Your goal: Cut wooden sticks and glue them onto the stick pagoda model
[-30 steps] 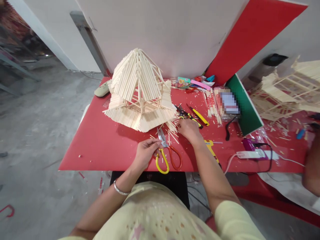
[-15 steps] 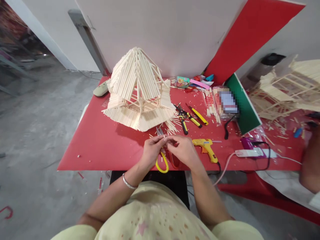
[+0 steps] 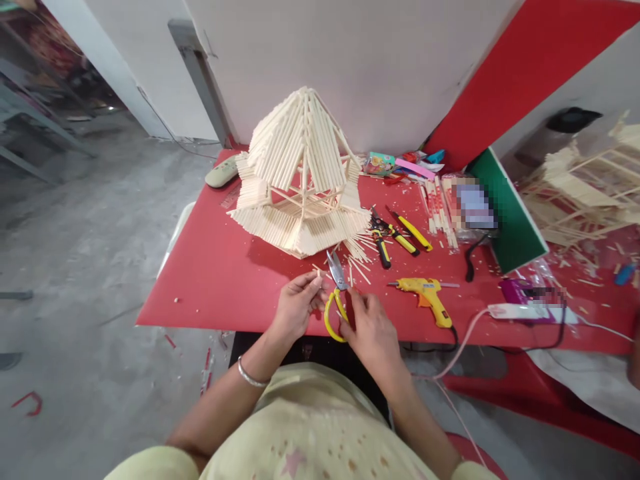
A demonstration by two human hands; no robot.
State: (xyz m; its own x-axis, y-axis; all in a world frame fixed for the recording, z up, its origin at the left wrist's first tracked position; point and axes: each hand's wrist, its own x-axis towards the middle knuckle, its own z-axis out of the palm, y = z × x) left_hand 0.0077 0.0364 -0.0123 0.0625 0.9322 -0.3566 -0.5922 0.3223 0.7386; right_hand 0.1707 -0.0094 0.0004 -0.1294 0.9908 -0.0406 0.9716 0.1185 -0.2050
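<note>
Between the thumb and fingertips of my left hand [image 3: 296, 303] is a short piece of wooden stick [image 3: 319, 273]. My right hand [image 3: 371, 330] is at the scissors [image 3: 336, 270], its fingers curled round the handle side and covering one loop. The scissors' yellow loop shows between my hands, and the blades point away from me towards the model. Just beyond stands a pavilion-like model [image 3: 303, 180] built of pale wooden sticks, with a pointed roof and a wide lower skirt. Loose sticks [image 3: 357, 250] lie by its right front edge.
On the red table [image 3: 200, 267] lie pliers [image 3: 383, 250], a yellow utility knife [image 3: 415, 230] and a yellow glue gun [image 3: 425, 293] with its cord. A green board [image 3: 515, 213] stands upright at the right. Past it is another stick model [image 3: 575, 180]. A power strip [image 3: 517, 311] lies near the front edge.
My hands were together over the scissors and have come apart. The right hand has moved down onto the scissors' handle; the left keeps the stick piece. The view has shifted a little to the left.
</note>
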